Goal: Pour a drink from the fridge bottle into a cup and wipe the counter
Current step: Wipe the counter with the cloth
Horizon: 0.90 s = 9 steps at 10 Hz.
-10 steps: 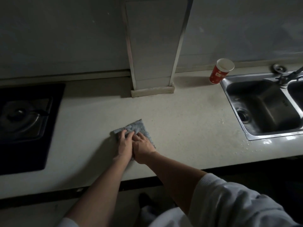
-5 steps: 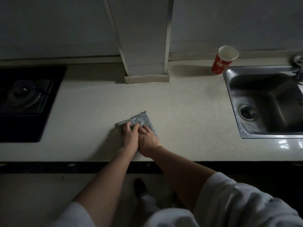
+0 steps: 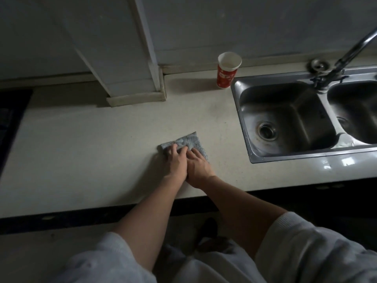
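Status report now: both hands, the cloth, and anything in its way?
Left hand and right hand press grey cloth on counter. Red cup upright at back wall. Sink close on the right.

Colour rundown, and it's pretty dim in here. The cream, finely speckled flat counter [image 3: 91,139] has a black band along its front edge. The folded fuzzy grey-blue cloth [image 3: 186,142] is plain, no print. The tall red paper cup [image 3: 226,75] has a white rim, a white inside and white markings I can't read. The double steel sink [image 3: 306,153] is silver-grey with white glints on the front lip, and the curved chrome tap [image 3: 355,45] is the same tone. There's a glossy black hob [image 3: 10,119] at far left, a plain grey-white wall [image 3: 244,27] and off-white knit sleeves [image 3: 306,252].
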{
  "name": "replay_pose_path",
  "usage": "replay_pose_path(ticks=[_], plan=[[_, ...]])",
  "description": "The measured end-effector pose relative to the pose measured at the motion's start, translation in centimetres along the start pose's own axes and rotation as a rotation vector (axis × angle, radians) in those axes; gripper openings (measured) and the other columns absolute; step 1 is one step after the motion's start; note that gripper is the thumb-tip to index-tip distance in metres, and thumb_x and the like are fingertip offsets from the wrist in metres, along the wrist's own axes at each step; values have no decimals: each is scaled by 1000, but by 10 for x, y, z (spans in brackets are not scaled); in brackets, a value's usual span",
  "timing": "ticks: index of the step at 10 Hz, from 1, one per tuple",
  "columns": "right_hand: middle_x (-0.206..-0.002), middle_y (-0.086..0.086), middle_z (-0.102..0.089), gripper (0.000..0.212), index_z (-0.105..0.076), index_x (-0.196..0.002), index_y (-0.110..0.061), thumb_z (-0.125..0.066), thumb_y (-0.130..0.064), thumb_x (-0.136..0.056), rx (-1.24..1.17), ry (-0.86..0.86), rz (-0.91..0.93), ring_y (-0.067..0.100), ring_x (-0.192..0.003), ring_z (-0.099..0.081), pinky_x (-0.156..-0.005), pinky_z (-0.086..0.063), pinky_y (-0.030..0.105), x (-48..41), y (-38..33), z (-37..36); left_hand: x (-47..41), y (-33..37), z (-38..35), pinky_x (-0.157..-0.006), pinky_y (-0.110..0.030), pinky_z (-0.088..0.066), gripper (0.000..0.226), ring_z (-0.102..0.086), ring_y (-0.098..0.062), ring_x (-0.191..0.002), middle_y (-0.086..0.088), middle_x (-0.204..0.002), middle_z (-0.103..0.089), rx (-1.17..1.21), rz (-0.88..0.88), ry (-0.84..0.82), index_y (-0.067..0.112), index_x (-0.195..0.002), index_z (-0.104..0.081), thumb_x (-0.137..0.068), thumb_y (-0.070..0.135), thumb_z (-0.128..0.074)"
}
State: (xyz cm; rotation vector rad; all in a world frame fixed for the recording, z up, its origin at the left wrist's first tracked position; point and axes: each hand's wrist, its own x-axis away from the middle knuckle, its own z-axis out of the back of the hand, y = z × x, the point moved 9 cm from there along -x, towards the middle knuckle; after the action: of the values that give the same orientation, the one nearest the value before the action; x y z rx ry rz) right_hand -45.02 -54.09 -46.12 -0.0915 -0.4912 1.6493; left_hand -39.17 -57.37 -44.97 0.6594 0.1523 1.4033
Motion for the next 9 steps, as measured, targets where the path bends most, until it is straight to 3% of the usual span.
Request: replay_pose_path(ticks=[1, 3, 5, 7, 8, 9], plan=[[-158, 2, -25, 75, -29, -152, -23, -58, -46, -86, 2, -24, -25, 29, -149, -17, -121, -18, 44, 4, -9, 1, -2, -7, 0, -116, -38, -25, 35, -32, -30, -139, -12, -153, -27, 13, -13, 1, 17, -135, -54, -102, 14, -43], [-160, 3, -22, 72, -24, -154, -20, -58, -38, -93, 6, -49, 47, 33, -148, -15, -121, -18, 44, 7, -55, 6, 8, -47, 18, -114, -41, -31, 44, -33, -31, -139, -15, -152, -27, -20, 35, 19, 16, -138, -51, -96, 2, -48], [-159, 3, -25, 72, -28, -153, -19, -61, -32, -90, -11, -99, 186, 32, -148, -15, -122, -17, 43, -34, -128, -8, 7, -124, 66, -112, -45, -33, 43, -35, -33, -137, -14, -151, -28, 59, 172, 86, 17, -139, -48, -97, 6, -46], [-160, 4, -23, 75, -31, -152, -20, -66, -29, -87, -29, -158, 165, 35, -148, -15, -122, -17, 44, -108, -166, -24, -34, -168, 119, -115, -41, -29, 41, -29, -31, -140, -13, -153, -27, 163, 179, 113, 9, -142, -43, -101, 13, -41], [-158, 4, -25, 73, -36, -150, -20, -66, -29, -84, -10, -157, 132, 35, -146, -19, -121, -19, 45, -149, -171, -24, -77, -180, 133, -111, -37, -31, 40, -38, -29, -135, -8, -150, -35, 231, 220, 118, 18, -138, -48, -101, 31, -42], [-156, 3, -29, 77, -39, -149, -21, -71, -33, -80, -21, -133, 94, 33, -144, -23, -120, -22, 44, -184, -163, -21, -109, -176, 142, -108, -44, -36, 43, -49, -31, -125, -8, -141, -46, 256, 229, 145, 23, -131, -50, -95, 46, -48]])
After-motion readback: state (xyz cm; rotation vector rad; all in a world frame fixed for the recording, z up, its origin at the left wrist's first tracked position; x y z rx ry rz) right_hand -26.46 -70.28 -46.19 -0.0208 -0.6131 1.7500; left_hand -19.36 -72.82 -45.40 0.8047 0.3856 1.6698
